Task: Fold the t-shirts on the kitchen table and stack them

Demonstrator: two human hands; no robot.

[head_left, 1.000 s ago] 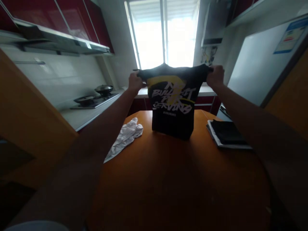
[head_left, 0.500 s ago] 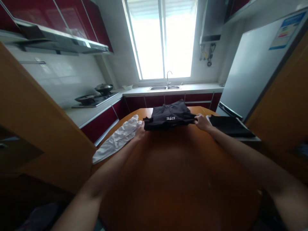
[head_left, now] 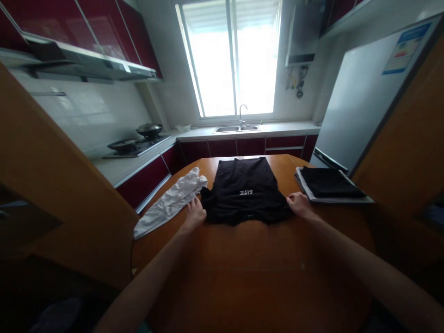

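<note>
One wooden table (head_left: 249,263) carries all of the work; in the far middle of it a black shirt (head_left: 246,206) lies spread face-up or face-down, I cannot tell which, with its neck end toward the person and its body reaching toward the far edge; it is laid out fairly flat yet unfolded, so work on this piece looks barely begun. Left of it, a white cloth (head_left: 169,201) lies long and crumpled; I judge it untended, and so part of what is left. On the right, a stack of folded clothes (head_left: 329,182), black on top with white showing beneath, rests neatly near the table's edge; that seems to be the finished share.

Both arms come in low from the near corners; the left forearm (head_left: 156,273) and the right forearm (head_left: 364,256) slant inward and forward, leaving the near tabletop between them. The left hand (head_left: 195,213) is low by one sleeve, fingers bent, next to the white cloth; the right hand (head_left: 300,203) is at the other sleeve's edge, fingertips drawn close together; whether either pinches fabric I cannot tell. Smallest is the white lettering (head_left: 246,192) on the shirt.
</note>
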